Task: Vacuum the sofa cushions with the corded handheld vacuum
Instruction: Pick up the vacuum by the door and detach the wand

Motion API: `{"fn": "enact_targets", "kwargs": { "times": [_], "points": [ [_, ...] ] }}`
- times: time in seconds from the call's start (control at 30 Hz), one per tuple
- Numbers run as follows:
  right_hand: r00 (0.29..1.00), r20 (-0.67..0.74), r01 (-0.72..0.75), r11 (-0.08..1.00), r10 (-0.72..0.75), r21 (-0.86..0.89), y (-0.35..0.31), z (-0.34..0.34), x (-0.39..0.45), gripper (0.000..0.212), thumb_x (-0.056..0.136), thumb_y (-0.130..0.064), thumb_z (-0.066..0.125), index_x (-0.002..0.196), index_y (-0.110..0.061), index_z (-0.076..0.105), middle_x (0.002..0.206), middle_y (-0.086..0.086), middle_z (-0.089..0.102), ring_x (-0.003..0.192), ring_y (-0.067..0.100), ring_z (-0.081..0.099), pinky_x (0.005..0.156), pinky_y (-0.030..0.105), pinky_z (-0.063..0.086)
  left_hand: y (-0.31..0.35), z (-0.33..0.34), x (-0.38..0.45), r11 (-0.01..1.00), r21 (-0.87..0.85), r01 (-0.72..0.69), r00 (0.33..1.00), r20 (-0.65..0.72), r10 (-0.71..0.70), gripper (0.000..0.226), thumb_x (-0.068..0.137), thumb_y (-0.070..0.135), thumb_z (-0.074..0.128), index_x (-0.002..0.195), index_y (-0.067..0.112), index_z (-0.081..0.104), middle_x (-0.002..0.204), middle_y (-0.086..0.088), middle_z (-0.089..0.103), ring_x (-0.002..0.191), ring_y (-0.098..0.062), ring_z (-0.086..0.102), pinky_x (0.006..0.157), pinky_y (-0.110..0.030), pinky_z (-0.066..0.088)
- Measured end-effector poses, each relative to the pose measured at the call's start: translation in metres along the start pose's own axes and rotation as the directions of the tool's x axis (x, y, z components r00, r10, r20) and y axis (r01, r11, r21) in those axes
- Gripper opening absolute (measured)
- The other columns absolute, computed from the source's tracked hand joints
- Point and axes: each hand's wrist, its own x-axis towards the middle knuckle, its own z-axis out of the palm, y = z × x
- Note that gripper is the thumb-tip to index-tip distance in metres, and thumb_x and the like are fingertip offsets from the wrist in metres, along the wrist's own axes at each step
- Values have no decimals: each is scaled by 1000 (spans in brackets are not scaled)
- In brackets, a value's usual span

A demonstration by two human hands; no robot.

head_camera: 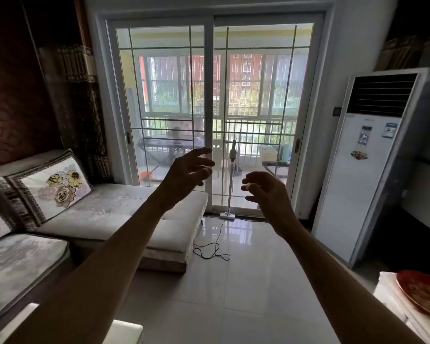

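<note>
Two bare arms reach out from the bottom of the frame toward the middle. The left hand (188, 170) sits a bit higher, just left of the middle, with its fingers (201, 152) spread wide and holding nothing. The right hand (266, 192) is just right of the middle, a little lower, with its fingers (250, 180) curled loosely and also holding nothing; the two hands are apart.

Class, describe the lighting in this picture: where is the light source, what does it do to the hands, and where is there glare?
Head view: daylight comes through the glass door, so the left hand and right hand show as dark silhouettes; the floor shines with glare; the wide lens bends the air conditioner.
</note>
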Motion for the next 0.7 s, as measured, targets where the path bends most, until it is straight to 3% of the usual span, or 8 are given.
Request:
{"fn": "enact_targets", "kwargs": {
  "times": [0.7],
  "points": [
    [996,-6,-89,995,89,-54,81,-61,65,29,96,-10,60,125,-9,58,118,8,68,108,24,67,90,47,57,-47,90,77,999,35,16,999,35,-17,48,95,11,63,141,16,49,123,-6,67,110,-17,66,74,-21,60]
  ]
}}
